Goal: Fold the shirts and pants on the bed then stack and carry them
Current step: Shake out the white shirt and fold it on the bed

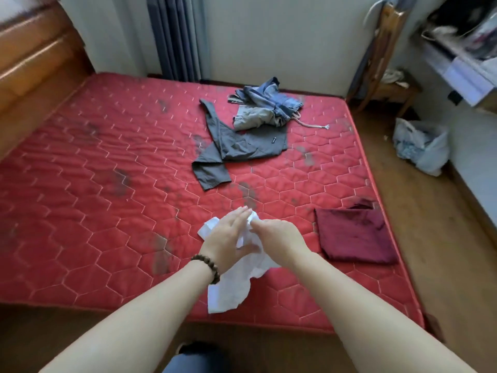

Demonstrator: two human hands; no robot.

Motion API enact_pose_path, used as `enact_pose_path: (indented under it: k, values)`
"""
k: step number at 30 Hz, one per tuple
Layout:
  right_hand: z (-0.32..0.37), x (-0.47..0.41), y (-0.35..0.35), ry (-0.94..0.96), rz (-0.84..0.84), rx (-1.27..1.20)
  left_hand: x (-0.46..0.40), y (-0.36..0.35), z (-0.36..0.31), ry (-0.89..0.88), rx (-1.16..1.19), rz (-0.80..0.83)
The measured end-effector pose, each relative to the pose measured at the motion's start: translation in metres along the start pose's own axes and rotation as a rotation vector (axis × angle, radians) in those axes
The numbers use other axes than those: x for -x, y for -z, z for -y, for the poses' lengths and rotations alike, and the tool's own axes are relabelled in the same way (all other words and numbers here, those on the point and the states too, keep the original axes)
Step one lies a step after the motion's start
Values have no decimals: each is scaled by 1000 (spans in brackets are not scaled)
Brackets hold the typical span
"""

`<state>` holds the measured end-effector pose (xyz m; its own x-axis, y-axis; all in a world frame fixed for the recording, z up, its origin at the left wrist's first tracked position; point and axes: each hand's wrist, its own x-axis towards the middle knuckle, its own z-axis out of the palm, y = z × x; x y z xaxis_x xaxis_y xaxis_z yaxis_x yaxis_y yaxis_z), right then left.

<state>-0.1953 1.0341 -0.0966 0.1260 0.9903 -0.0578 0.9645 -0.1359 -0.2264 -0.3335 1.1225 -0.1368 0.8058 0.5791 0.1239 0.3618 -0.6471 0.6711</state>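
A crumpled white garment [231, 289] hangs between my hands above the near edge of the red mattress [94, 200]. My left hand [228, 238], with a bead bracelet at the wrist, lies against the cloth with fingers straight and thumb under it. My right hand [277, 238] grips the bunched top of the white garment. A folded maroon garment [352, 235] lies at the near right. Grey pants [236, 144] sprawl unfolded in the middle. A heap of blue and beige clothes [266, 106] sits behind them.
A wooden headboard [32, 63] rises at the left. A wooden chair [387, 65] stands past the bed's far right corner, with a white plastic bag [422, 146] on the floor and shelves [462, 60] at the right. Grey curtains [177, 36] hang behind.
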Motion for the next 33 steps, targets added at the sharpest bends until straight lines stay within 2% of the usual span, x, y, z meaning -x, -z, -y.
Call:
enact_pose_path:
  k: [5,8,11,14,17,18,21,24,28,30,33]
  values:
    - [36,-20,104,122,-110,42,-27,84,-47,46,129,-57]
    - [49,-33,158,86,-171,0,-44,138,-70,-44,211,-98]
    - [61,-46,211,42,-315,-268,-64,200,-92,-136,150,-117]
    - [75,-53,254,-81,-499,-603,-81,259,-108,-205,162,-211]
    - [87,-51,276,-50,-399,-1098,-91,306,-122,-178,334,-329]
    - [92,-50,280,-20,-340,-1171,-93,318,-126,-166,395,-359]
    - [111,-55,287,33,-329,-1107,-95,343,-138,-141,570,-354]
    - [123,-65,299,79,-393,-1178,-95,361,-144,-128,774,-311]
    - [135,-73,318,99,-377,-1323,-96,379,-147,-77,1062,-242]
    - [143,-78,329,101,-449,-1353,-99,383,-149,-53,1016,-252]
    - [151,-86,346,24,-604,-1184,-105,389,-154,-14,878,-351]
